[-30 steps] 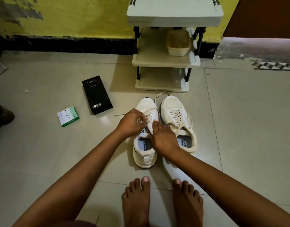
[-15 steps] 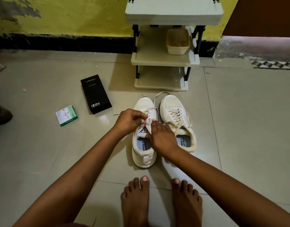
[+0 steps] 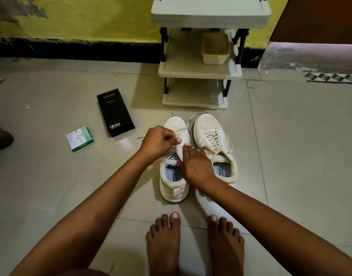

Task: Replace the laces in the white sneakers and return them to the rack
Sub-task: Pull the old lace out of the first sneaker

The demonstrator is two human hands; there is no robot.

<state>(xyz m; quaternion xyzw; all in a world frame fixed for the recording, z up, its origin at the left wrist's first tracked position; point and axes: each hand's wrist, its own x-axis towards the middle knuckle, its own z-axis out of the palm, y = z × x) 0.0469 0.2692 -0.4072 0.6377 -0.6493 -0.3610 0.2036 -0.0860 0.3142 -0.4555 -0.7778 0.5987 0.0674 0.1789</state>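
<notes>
Two white sneakers (image 3: 193, 156) side by side on the floor (image 3: 290, 146), toes toward the rack (image 3: 201, 76). Left sneaker (image 3: 174, 176) under both hands, only partly laced; right sneaker (image 3: 213, 140) just right of the right hand, laced up, loose ends trailing over its side.

One three-shelf rack against the wall beyond both hands. One beige tub (image 3: 215, 49) on its middle shelf, contents too dim to tell; bottom shelf bare.

Two boxes on the floor left of the left hand: one black box (image 3: 115, 112) lying flat, one small green-and-white box (image 3: 80, 138) further left.

Two bare feet (image 3: 193, 244) on the floor nearer than the hands, toes pointing at the sneakers.

Left hand (image 3: 159, 140) curled into a fist over the front of the left sneaker, pinching a lace (image 3: 179, 135) between thumb and fingers; lace tip sticking out to the left of the fist. Right hand (image 3: 197, 166) laid on the tongue and opening of the same sneaker, fingers fairly straight and pressed down onto it, fingertips close beside the left thumb.
</notes>
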